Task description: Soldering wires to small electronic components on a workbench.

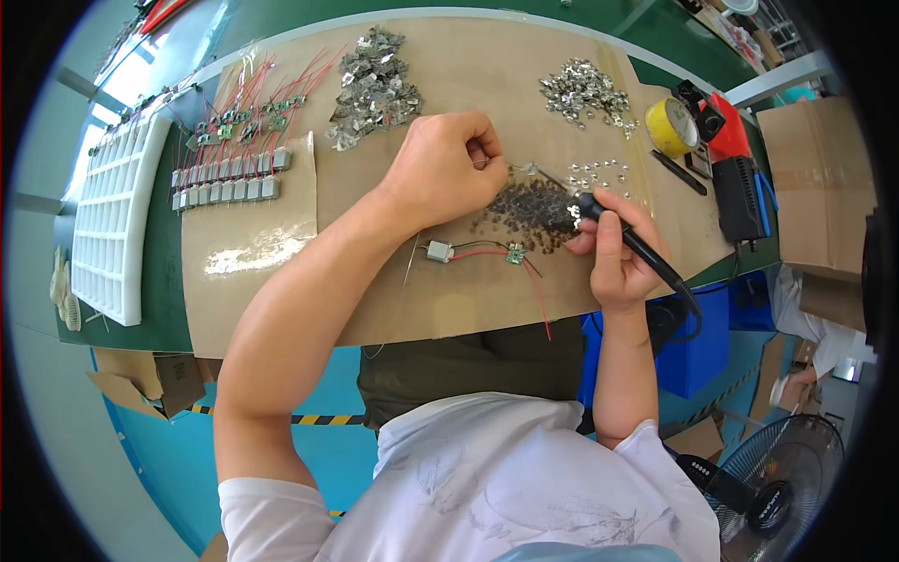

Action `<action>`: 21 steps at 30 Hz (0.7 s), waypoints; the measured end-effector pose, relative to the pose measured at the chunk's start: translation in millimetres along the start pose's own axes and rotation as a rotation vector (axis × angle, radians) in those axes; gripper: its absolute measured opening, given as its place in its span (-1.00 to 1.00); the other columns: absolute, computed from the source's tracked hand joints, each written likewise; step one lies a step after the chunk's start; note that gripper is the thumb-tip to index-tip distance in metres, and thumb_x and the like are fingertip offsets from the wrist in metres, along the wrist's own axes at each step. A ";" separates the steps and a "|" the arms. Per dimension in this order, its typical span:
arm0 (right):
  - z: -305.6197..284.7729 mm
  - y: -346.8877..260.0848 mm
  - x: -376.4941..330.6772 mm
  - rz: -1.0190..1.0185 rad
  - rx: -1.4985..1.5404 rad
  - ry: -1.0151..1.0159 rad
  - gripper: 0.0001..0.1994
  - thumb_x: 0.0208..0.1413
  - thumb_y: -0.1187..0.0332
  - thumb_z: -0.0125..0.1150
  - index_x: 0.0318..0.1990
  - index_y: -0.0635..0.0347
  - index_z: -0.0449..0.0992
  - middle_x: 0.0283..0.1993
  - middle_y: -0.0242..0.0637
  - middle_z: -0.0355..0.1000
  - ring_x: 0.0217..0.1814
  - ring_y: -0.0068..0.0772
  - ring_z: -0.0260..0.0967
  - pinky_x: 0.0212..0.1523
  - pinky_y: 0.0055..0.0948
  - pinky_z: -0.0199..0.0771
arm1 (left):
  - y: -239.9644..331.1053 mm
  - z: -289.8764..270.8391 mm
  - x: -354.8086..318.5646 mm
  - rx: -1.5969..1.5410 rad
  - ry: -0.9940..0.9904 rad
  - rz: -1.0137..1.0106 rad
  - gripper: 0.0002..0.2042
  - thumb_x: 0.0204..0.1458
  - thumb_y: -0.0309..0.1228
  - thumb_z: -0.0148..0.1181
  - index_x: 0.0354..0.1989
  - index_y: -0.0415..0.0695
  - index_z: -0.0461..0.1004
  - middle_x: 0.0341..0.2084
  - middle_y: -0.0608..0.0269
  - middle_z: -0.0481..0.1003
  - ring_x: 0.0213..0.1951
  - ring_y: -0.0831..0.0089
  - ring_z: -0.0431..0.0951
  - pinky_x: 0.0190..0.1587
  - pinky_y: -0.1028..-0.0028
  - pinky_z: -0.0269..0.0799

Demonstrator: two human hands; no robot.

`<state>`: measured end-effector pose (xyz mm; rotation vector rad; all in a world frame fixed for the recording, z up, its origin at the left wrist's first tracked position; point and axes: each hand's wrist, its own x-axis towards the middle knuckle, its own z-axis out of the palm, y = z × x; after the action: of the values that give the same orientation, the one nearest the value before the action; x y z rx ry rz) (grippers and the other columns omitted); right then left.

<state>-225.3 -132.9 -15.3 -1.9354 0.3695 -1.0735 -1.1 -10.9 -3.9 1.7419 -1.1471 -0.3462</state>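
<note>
My right hand (623, 248) grips a black soldering iron (637, 245) like a pen, its cable looping down beside the wrist. The iron's thin tip points left at a small shiny metal piece (531, 170) on the brown paper. My left hand (449, 159) is closed, with a thin solder wire (408, 267) running down from it past the forearm; a short end shows near the iron's tip. Below the hands lie a small silver motor (438, 251) and a green circuit board (515, 253), joined by red and black wires. Dark brown spots (534, 214) cover the paper between the hands.
Heaps of metal tabs (375, 89) and small shiny parts (585, 91) lie at the back. Rows of motors (225, 192) with red wires and a white slotted tray (117, 220) sit left. Yellow tape (671, 126) and a black box (740, 199) stand right; a fan (773, 496) is lower right.
</note>
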 end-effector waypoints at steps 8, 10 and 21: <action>2.5 -4.7 0.1 0.069 -0.046 -0.030 -0.84 0.25 0.57 0.28 -0.06 0.39 0.67 -0.35 -0.23 0.61 -0.52 -0.60 0.57 -0.47 -0.64 0.55 | 5.2 -1.2 -1.4 0.008 -0.043 -0.032 -0.89 -0.06 -0.47 0.37 -0.40 -0.25 0.63 -0.62 0.26 0.55 -0.53 0.53 0.53 -0.38 0.45 0.49; 3.4 -4.5 1.3 0.064 -0.062 -0.040 -0.84 0.24 0.57 0.29 -0.06 0.39 0.67 -0.36 -0.23 0.61 -0.52 -0.60 0.56 -0.47 -0.63 0.55 | 8.9 -2.3 -0.3 0.027 -0.029 -0.063 -0.87 -0.11 -0.45 0.33 -0.46 -0.28 0.64 -0.59 0.06 0.61 -0.48 0.23 0.68 -0.28 0.33 0.61; 4.2 -2.4 2.9 0.078 -0.037 -0.032 -0.84 0.26 0.57 0.29 -0.06 0.39 0.68 -0.34 -0.23 0.62 -0.49 -0.59 0.58 -0.48 -0.64 0.53 | 4.3 0.7 -1.0 0.088 -0.042 -0.023 -0.87 -0.07 -0.45 0.37 -0.40 -0.27 0.64 -0.63 0.21 0.56 -0.54 0.46 0.56 -0.36 0.42 0.53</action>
<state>-220.6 -131.0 -12.9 -1.9522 0.4466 -0.9900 -4.3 -10.8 -0.9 1.8331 -1.1888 -0.3517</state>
